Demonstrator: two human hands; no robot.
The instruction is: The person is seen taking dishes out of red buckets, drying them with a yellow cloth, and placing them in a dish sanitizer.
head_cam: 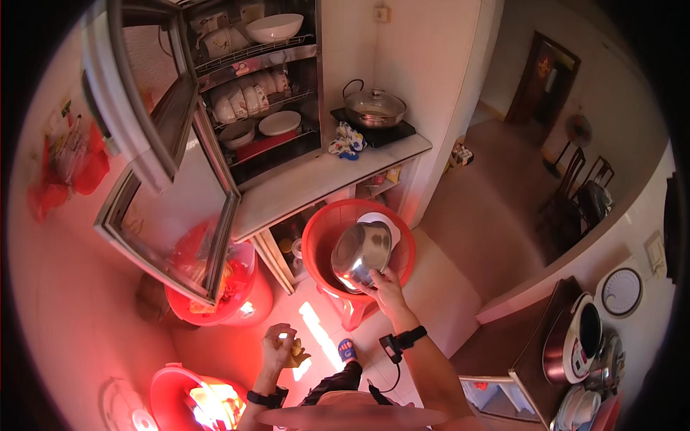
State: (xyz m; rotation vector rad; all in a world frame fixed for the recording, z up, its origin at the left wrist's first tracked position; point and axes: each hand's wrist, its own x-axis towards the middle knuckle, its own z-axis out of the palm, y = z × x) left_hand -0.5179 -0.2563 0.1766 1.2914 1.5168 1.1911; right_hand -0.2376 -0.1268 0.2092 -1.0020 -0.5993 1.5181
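Note:
My right hand (389, 295) grips the near rim of a shiny stainless steel bowl (362, 249). The bowl is tilted over a large red plastic basin (411, 250), which stands on a red plastic stool (350, 317). Part of a white dish (396, 233) shows behind the bowl, inside the basin. Lower and to the left, my left hand (276, 347) is closed around a crumpled yellowish cloth (298, 354), apart from the bowl. Bands on both wrists carry small devices.
A dish cabinet (318, 124) with bowls and plates has glass doors (167, 215) swung out at left. Its counter (302, 183) bears a patterned cloth (346, 141) and a lidded pan (375, 108). Red bins (259, 291) stand left; a rice cooker (560, 345) sits right.

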